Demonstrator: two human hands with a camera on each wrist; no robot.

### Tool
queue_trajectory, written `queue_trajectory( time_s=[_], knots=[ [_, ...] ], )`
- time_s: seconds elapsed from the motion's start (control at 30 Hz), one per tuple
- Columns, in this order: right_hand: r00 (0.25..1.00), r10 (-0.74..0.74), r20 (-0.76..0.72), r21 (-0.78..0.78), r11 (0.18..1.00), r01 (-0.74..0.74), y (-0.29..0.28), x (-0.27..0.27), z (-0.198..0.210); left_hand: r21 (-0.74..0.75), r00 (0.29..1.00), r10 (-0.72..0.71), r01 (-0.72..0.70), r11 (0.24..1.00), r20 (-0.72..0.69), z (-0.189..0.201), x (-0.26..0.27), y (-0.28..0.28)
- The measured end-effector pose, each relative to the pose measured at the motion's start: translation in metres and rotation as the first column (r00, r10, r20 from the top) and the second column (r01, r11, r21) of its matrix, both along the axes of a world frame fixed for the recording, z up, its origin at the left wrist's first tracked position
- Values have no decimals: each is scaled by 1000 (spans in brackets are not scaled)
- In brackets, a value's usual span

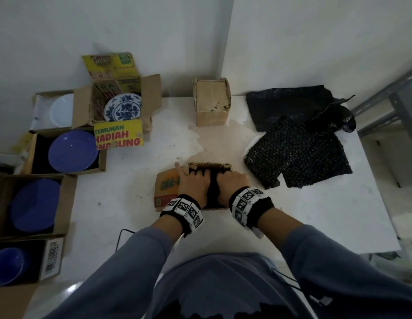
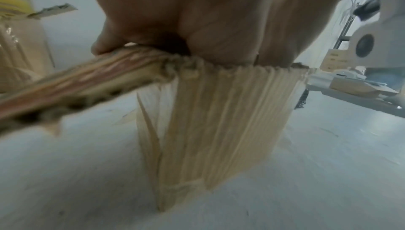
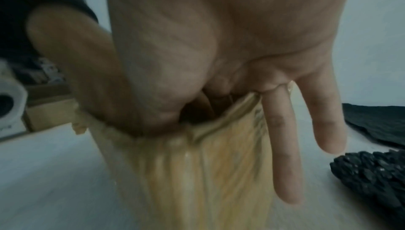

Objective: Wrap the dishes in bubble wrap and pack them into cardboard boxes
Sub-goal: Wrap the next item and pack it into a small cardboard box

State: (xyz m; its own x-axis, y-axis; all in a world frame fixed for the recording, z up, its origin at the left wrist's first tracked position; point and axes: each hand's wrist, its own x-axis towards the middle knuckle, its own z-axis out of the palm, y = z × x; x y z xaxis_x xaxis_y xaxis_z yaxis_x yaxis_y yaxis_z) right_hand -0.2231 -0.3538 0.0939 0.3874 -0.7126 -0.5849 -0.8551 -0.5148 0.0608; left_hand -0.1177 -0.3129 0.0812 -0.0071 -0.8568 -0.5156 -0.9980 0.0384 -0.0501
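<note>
We are at the packing step: both our left hand (image 1: 193, 183) and right hand (image 1: 230, 184) reach into the small cardboard box (image 1: 168, 188) on the worktop (image 1: 131, 203), fingers (image 1: 201, 173) spread, pressing the black-wrapped bundle (image 1: 213, 192) beneath them. Next, we judge, withdraw and fold the flap (image 2: 72, 84) beside our left fingers.

My two hands fill the mouth of the small box (image 1: 168, 187) near the front edge of the tabletop (image 1: 136, 176). Black bubble wrap (image 1: 297, 155) crowds my right side. A closed carton (image 1: 210, 102) stands at the back edge. Plate boxes (image 1: 69, 153) line the left edge. Bare tabletop lies between.
</note>
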Motion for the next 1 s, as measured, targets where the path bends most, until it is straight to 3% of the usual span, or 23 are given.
queue_trajectory(
  time_s=[0.1,0.2,0.4,0.67,0.87,1.0],
  knots=[
    [995,58,84,44,997,-62,-3,-10,9,97,998,10,-4,995,-59,2,1,-4],
    [980,23,199,136,989,-51,-4,-22,9,225,981,92,-52,973,-171,4,1,-9],
    [954,-40,295,161,987,-8,2,-38,4,-31,992,-21,17,999,-125,-2,1,3],
    [984,-55,167,-3,998,56,16,-20,-3,-60,1000,22,-22,998,-11,-4,-14,5],
    [984,16,178,-2,1000,-16,13,-21,6,-15,988,-36,35,999,-149,3,6,1],
    [956,49,291,-58,998,-33,9,-37,26,-247,965,-168,116,962,-200,23,20,17]
  ],
)
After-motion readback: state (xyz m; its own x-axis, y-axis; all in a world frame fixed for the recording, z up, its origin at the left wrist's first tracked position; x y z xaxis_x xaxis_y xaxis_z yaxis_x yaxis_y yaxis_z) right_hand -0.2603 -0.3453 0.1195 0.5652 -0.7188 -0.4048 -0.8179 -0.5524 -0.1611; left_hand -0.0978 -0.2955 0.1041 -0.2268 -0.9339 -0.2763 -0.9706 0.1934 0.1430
